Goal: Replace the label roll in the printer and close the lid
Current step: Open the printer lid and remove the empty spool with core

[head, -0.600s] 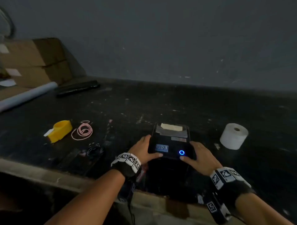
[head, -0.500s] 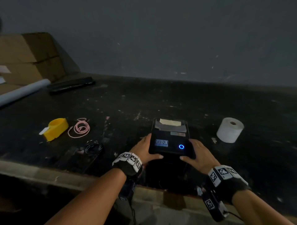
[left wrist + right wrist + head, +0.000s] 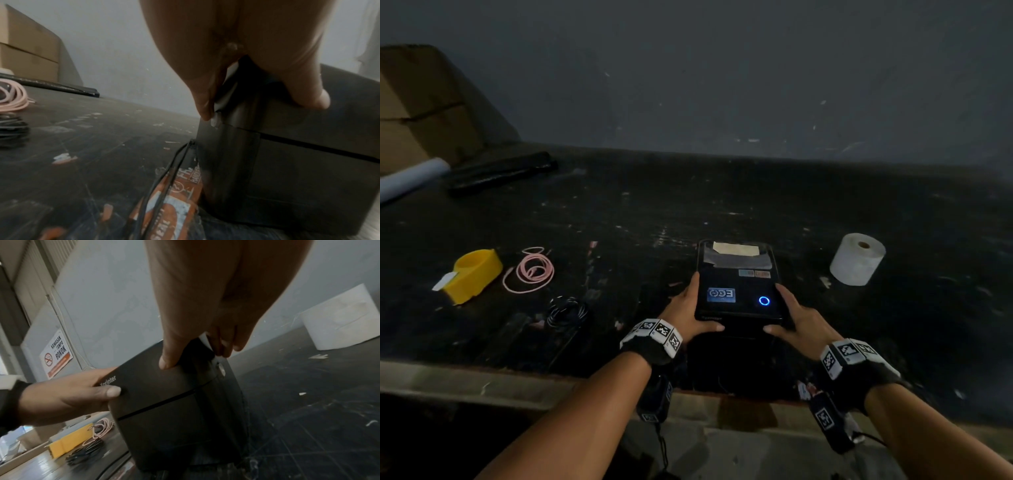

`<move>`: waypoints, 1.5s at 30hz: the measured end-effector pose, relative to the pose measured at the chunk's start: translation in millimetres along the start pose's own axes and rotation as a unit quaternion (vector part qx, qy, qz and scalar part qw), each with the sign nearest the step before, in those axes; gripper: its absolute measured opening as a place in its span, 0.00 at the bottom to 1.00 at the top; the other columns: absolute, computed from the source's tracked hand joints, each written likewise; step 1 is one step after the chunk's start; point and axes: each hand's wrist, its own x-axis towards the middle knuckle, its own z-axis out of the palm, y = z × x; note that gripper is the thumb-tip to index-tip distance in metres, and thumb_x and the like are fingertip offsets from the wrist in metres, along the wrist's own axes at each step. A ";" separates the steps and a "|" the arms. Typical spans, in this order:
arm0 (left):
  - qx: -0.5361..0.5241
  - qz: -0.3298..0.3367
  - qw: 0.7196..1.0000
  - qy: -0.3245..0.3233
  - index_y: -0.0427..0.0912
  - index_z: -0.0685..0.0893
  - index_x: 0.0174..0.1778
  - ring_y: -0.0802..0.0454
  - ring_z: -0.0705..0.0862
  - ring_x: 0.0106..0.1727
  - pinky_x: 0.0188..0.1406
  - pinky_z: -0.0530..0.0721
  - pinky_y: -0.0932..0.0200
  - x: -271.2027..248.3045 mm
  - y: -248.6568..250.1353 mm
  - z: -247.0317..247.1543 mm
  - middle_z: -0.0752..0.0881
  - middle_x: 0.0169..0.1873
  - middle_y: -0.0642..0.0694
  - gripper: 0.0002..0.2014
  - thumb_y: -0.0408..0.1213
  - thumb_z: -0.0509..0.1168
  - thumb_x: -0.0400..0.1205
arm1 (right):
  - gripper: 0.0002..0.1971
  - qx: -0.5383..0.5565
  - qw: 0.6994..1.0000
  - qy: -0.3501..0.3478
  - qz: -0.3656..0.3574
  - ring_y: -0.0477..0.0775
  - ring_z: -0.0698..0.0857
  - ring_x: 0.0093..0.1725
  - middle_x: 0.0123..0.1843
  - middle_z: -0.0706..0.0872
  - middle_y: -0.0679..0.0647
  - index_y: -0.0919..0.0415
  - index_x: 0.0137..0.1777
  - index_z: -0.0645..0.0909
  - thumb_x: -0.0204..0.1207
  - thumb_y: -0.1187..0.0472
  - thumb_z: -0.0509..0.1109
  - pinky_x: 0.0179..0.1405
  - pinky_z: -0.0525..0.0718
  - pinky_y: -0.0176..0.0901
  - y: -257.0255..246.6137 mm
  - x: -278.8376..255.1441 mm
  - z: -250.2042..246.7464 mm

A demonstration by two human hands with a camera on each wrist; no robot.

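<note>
Printer (image 3: 738, 284), lid down, sits at frame centre; left hand (image 3: 688, 313) and right hand (image 3: 799, 318) clasp its sides, thumbs on the front.

dim, grainy head view with dark corners and bowed edges; a blue ring light (image 3: 764, 300) glows on the printer (image 3: 738, 284). wrist views are brighter, soft, smeared at the edges; near fingers (image 3: 304, 91) blurred.
</note>
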 end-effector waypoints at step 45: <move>-0.121 0.037 0.977 0.169 0.48 0.63 0.77 0.51 0.78 0.70 0.66 0.71 0.65 -5.5 30.7 -14.3 0.79 0.69 0.48 0.38 0.50 0.72 0.74 | 0.43 0.022 0.995 0.099 -0.005 0.58 0.86 0.56 0.64 0.83 0.65 0.43 0.79 0.39 0.72 0.35 0.61 0.63 0.79 0.48 1.1 18.7 -16.5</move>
